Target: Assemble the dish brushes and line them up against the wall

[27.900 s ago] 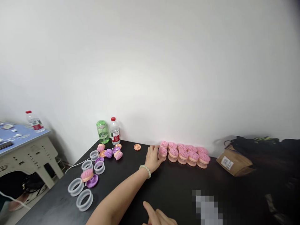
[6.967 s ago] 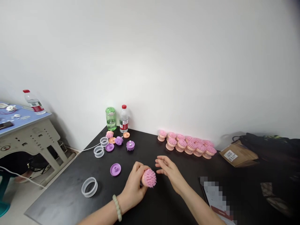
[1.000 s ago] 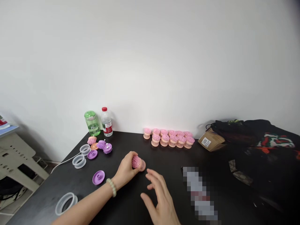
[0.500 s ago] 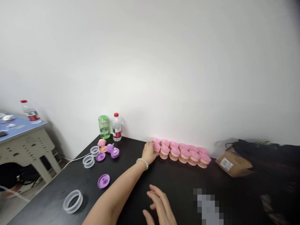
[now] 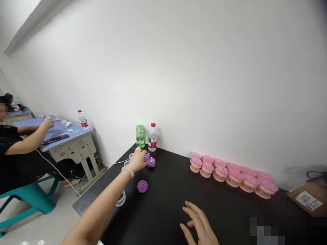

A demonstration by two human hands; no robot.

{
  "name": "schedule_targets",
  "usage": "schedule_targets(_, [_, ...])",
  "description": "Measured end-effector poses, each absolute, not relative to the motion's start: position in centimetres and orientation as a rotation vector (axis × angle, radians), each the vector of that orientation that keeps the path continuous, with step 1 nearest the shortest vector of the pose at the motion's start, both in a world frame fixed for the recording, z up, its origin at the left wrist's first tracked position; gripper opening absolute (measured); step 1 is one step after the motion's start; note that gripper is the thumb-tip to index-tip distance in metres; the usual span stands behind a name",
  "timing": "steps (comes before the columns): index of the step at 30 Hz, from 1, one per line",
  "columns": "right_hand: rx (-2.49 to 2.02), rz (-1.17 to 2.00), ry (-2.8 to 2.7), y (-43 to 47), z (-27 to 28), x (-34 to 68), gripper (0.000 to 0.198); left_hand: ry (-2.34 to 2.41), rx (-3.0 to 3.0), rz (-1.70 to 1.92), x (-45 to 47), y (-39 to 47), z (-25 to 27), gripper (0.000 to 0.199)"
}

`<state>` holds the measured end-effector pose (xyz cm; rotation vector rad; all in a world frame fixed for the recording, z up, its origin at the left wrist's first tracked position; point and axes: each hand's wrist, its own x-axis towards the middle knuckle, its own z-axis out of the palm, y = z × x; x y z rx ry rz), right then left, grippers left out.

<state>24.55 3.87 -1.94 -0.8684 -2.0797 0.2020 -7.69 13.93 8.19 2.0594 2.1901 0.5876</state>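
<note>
My left hand (image 5: 138, 161), with a beaded bracelet at the wrist, reaches over a group of loose brush parts at the far left of the black table. Its fingers are apart and bent downward, and the fingertips are partly hidden. Close to its thumb are a purple bristled piece (image 5: 151, 162) with a white stem and a second purple piece (image 5: 146, 157). A peach-pink piece (image 5: 138, 149) shows behind the fingers. Nearer lie a purple round disc (image 5: 142, 186) and a clear ring (image 5: 121, 199), partly behind my forearm. My right hand (image 5: 199, 224) hovers at the front, open, holding nothing.
Two rows of pink scrubbing brushes (image 5: 233, 176) stand along the wall. A green bottle (image 5: 140, 136) and a red-capped water bottle (image 5: 152, 137) stand in the corner. At right is a brown paper bag (image 5: 306, 199). A co-worker (image 5: 30, 139) sits at a blue table (image 5: 76, 133).
My left hand has left the end of the pink brush rows and moved left to the loose parts. The view has turned left, bringing in the co-worker. My right hand stays open.
</note>
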Motion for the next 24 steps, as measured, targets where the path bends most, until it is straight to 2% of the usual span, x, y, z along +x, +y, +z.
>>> schedule_targets(3, [-0.867, 0.224, -2.084, 3.9, -2.1, 24.3, 0.027, 2.352, 1.929, 0.464, -12.1, 13.0, 7.6, 0.039])
schedule_targets(8, [-0.875, 0.200, -2.086, 4.1, -2.4, 24.2, 0.026, 2.275, 1.952, 0.343, -14.0, 12.0, 6.0, 0.044])
schedule_targets(13, [-0.912, 0.199, -2.098, 4.3, -2.2, 24.4, 0.026, 2.136, 2.036, 0.371, -11.3, 10.5, 5.6, 0.062])
schedule_targets(24, [-0.934, 0.133, -1.992, 3.5, -0.1, 23.8, 0.026, 1.668, 2.214, 0.474, -2.7, 8.6, 5.9, 0.079])
